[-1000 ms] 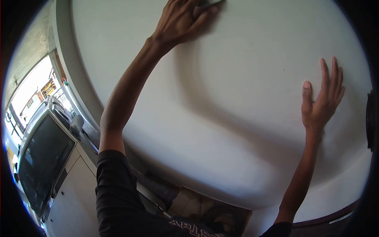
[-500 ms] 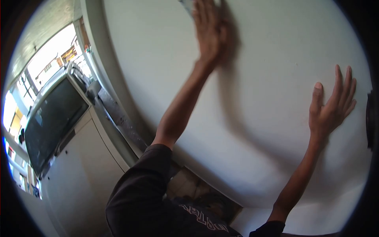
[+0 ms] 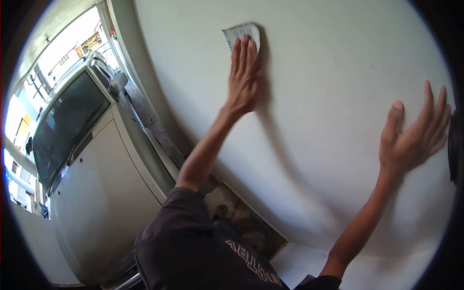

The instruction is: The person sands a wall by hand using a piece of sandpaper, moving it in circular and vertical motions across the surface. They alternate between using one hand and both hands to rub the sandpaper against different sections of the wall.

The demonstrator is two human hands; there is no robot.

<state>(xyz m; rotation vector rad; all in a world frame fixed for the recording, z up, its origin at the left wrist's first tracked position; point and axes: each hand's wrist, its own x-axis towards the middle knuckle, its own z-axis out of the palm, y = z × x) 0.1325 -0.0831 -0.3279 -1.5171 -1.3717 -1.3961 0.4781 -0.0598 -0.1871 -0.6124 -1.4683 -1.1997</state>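
The person wears a dark, charcoal-black T-shirt [image 3: 181, 251] of plain, matte cloth, with 2 short sleeves. The left sleeve [image 3: 186, 198] ends in a hem above the elbow and falls in loose, soft folds toward the shoulder. The right sleeve [image 3: 328, 282], at the near edge of the view, looks darker, and only its end shows. Across the chest runs 1 line of large capital lettering [image 3: 253, 263], drawn in a pale pinkish outline and upside down in the view; its full wording cannot be read. Both forearms are slim and bare. The left hand [image 3: 244, 87] and the right hand [image 3: 411, 142] are bare, with long, slender fingers. On the left hand, 1 small pale glint [image 3: 247, 78] shows near the base of a finger; whether it is a ring cannot be told. The right thumb [image 3: 395, 113] has a broad, rounded tip.
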